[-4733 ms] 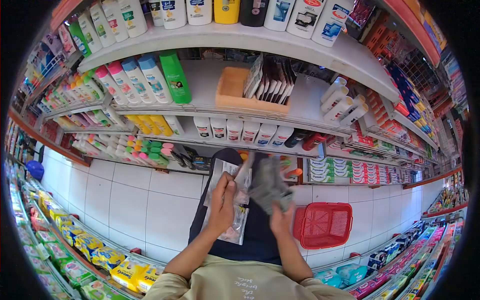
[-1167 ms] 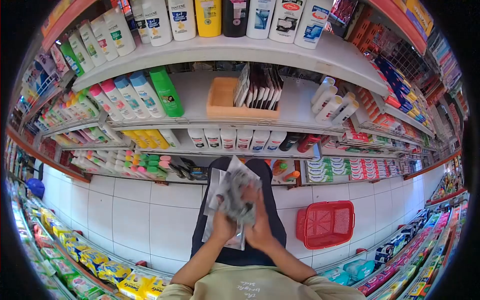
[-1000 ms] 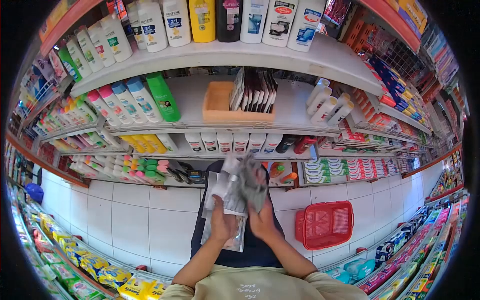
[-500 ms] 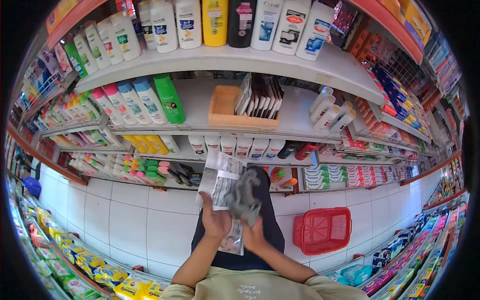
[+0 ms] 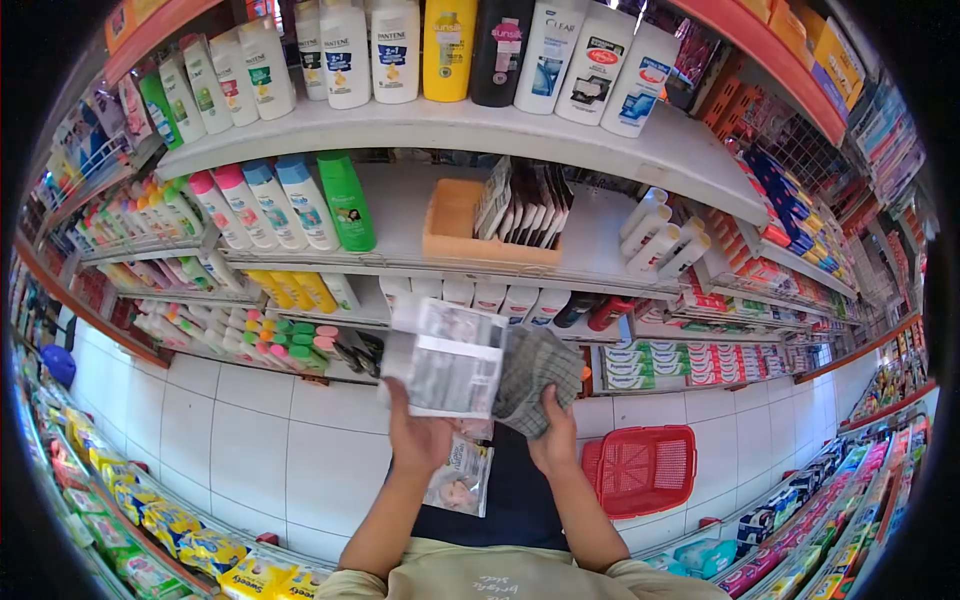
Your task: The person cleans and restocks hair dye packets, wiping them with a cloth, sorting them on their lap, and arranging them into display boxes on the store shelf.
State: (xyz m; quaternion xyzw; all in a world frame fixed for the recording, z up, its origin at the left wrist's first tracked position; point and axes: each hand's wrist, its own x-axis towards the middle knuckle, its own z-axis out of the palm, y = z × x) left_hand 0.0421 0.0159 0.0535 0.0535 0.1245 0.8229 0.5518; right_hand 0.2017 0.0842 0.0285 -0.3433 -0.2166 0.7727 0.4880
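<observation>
My left hand [image 5: 418,440] is closed around the lower left edge of a flat stack of printed packets [image 5: 455,385] with a white band across it. In my right hand [image 5: 556,440] is a grey checked cloth [image 5: 538,375], gripped by its lower right side with the thumb on top. The cloth hangs beside the packets' right edge, partly folded. Below the packets, over my dark-trousered lap, lies another clear-edged packet [image 5: 462,485] with a picture on it; its upper part is hidden.
In front stand shelves with shampoo bottles [image 5: 345,60]. An orange tray [image 5: 490,250] on the middle shelf holds several upright dark sachets [image 5: 525,212]. A red basket [image 5: 645,470] sits on the tiled floor to the right. Yellow packs [image 5: 205,550] line the shelf at lower left.
The cloth, bunched and blurred over the packets' right side before, has moved right and opened out somewhat. The packets have turned flatter towards me, showing more of their front.
</observation>
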